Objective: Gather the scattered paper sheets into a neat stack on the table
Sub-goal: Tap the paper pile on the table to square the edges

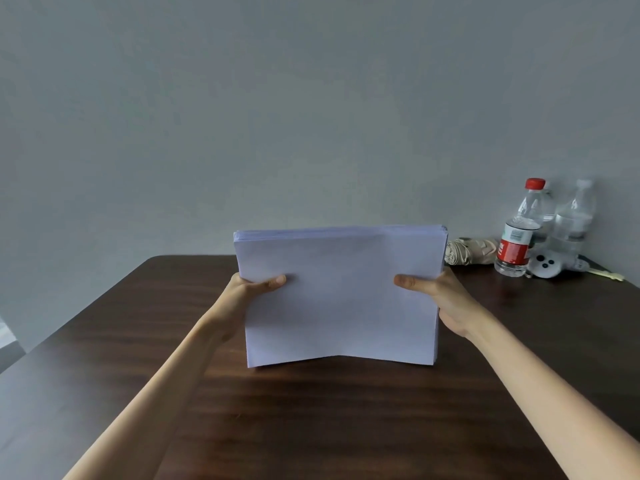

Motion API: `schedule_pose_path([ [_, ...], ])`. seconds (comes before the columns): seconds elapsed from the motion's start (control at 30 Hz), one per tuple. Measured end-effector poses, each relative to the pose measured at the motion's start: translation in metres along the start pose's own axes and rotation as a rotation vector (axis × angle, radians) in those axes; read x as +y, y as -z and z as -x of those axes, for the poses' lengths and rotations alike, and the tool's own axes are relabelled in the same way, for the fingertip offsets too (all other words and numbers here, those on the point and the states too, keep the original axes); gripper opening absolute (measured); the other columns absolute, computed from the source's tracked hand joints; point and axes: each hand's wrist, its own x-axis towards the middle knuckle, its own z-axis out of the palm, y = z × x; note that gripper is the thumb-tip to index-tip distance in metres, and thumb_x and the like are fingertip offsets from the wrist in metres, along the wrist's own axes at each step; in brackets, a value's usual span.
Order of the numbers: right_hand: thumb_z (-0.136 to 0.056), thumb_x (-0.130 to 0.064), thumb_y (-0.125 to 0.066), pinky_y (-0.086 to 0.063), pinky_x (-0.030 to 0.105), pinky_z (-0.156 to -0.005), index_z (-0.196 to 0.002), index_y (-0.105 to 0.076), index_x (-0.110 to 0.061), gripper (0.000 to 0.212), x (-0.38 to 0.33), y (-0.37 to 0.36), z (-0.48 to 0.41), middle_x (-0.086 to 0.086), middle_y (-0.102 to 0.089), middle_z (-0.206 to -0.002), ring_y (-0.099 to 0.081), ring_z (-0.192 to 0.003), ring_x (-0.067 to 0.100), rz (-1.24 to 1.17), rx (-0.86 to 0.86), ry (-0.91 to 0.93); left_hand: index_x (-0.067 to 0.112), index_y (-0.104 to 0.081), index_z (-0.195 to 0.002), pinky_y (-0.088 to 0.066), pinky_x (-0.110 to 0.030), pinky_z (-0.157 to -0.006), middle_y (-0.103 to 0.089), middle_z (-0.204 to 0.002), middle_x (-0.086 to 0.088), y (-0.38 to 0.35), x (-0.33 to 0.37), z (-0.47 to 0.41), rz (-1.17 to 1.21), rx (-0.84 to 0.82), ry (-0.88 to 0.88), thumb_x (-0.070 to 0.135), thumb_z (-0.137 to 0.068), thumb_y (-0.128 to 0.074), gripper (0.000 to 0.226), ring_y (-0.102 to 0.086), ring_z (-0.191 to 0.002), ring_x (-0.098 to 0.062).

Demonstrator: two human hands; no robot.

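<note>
Dark wooden desk [346, 427] meets a grey wall [242, 116]. The left fingers [273, 282] and right fingers [407, 281] pinch the upright paper stack [341, 306] between them; beyond the right fingers stand water bottles [516, 244] and a folded umbrella [467, 251]

Both forearms [166, 375] are bare, and the left hand [251, 289] and right hand [445, 299] show short thumbnails.
</note>
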Motion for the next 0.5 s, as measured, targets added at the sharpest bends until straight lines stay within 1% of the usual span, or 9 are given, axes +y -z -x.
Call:
schedule_pose_path([
  [0.03, -0.062, -0.014, -0.082, -0.056, 0.031, -0.083, -0.103, -0.072, -0.017, 0.043, 0.003, 0.001, 0.001, 0.005, -0.074, -0.109, -0.070, -0.102, 0.022, -0.007, 0.005, -0.016, 0.011, -0.069, -0.113, -0.058, -0.039, -0.079, -0.072, -0.111, -0.013, -0.002, -0.001, 0.001, 0.002, 0.006, 0.005, 0.015, -0.076, -0.079, 0.038, -0.070, -0.101, -0.032],
  [0.1, -0.057, -0.021, -0.087, -0.055, 0.032, -0.085, -0.103, -0.073, -0.018, 0.048, 0.010, 0.003, 0.004, 0.005, -0.074, -0.110, -0.070, -0.103, 0.021, -0.006, 0.001, -0.041, 0.010, -0.068, -0.113, -0.058, -0.038, -0.079, -0.073, -0.110, -0.013, -0.004, 0.001, 0.001, -0.012, 0.015, 0.005, 0.011, -0.078, -0.074, 0.036, -0.070, -0.100, -0.032],
  [0.2, -0.037, -0.037, -0.097, -0.057, 0.024, -0.076, -0.105, -0.073, -0.019, 0.074, 0.013, 0.006, 0.006, 0.004, -0.074, -0.111, -0.071, -0.101, 0.019, 0.020, -0.012, -0.051, 0.009, -0.069, -0.112, -0.058, -0.038, -0.079, -0.073, -0.110, -0.014, -0.005, 0.002, 0.003, -0.024, 0.007, 0.005, 0.009, -0.079, -0.073, 0.033, -0.071, -0.099, -0.031],
  [0.23, -0.034, -0.038, -0.097, -0.057, 0.022, -0.073, -0.105, -0.073, -0.019, 0.078, 0.013, 0.007, 0.006, 0.004, -0.074, -0.111, -0.071, -0.101, 0.019, 0.017, -0.014, -0.050, 0.009, -0.069, -0.112, -0.058, -0.038, -0.079, -0.073, -0.110, -0.014, -0.005, 0.002, 0.003, -0.024, 0.007, 0.006, 0.009, -0.079, -0.073, 0.033, -0.070, -0.100, -0.032],
  [0.33, -0.036, -0.036, -0.097, -0.057, 0.022, -0.074, -0.103, -0.074, -0.020, 0.073, 0.011, 0.006, 0.007, 0.004, -0.074, -0.111, -0.070, -0.102, 0.020, 0.008, -0.021, -0.050, 0.008, -0.069, -0.114, -0.058, -0.041, -0.082, -0.072, -0.111, -0.015, -0.005, 0.001, 0.004, -0.035, 0.019, 0.008, 0.008, -0.079, -0.075, 0.035, -0.070, -0.101, -0.034],
  [0.43, -0.053, -0.025, -0.091, -0.054, 0.027, -0.079, -0.104, -0.073, -0.019, 0.054, 0.006, 0.005, 0.009, 0.004, -0.074, -0.110, -0.069, -0.106, 0.023, -0.001, -0.024, -0.077, 0.009, -0.070, -0.112, -0.058, -0.041, -0.082, -0.072, -0.113, -0.016, -0.004, 0.007, 0.005, -0.051, 0.023, 0.003, 0.013, -0.073, -0.082, 0.041, -0.070, -0.101, -0.033],
  [0.47, -0.052, -0.027, -0.091, -0.054, 0.028, -0.080, -0.103, -0.074, -0.019, 0.054, 0.004, 0.005, 0.010, 0.005, -0.074, -0.110, -0.069, -0.106, 0.024, -0.001, -0.025, -0.080, 0.009, -0.071, -0.111, -0.059, -0.040, -0.080, -0.072, -0.113, -0.016, -0.004, 0.010, 0.006, -0.046, 0.035, -0.006, 0.018, -0.070, -0.084, 0.045, -0.070, -0.101, -0.033],
  [0.5, -0.046, -0.033, -0.095, -0.054, 0.028, -0.080, -0.102, -0.075, -0.018, 0.061, 0.002, 0.005, 0.009, 0.006, -0.074, -0.110, -0.069, -0.105, 0.023, 0.005, -0.026, -0.077, 0.007, -0.071, -0.111, -0.059, -0.038, -0.077, -0.072, -0.112, -0.016, -0.003, 0.015, 0.005, -0.037, 0.051, -0.019, 0.023, -0.066, -0.084, 0.049, -0.070, -0.102, -0.034],
])
